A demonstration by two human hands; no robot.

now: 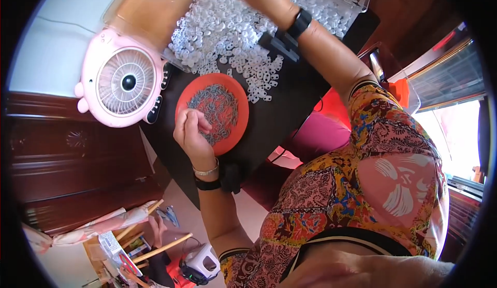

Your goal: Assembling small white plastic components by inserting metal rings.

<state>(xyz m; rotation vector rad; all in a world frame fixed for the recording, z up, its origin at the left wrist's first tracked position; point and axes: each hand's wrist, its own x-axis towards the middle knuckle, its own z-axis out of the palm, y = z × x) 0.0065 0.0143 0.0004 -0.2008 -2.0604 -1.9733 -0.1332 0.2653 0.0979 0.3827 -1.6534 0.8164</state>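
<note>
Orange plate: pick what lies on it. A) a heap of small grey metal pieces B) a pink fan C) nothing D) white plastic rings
A: the orange plate holds a heap of small grey metal pieces, with the left hand at its edge; the white plastic pieces lie beyond it on the black board.

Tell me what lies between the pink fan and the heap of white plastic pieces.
In the head view, only the clear tray's edge and a strip of black tabletop separate the pink fan from the white pieces.
</note>
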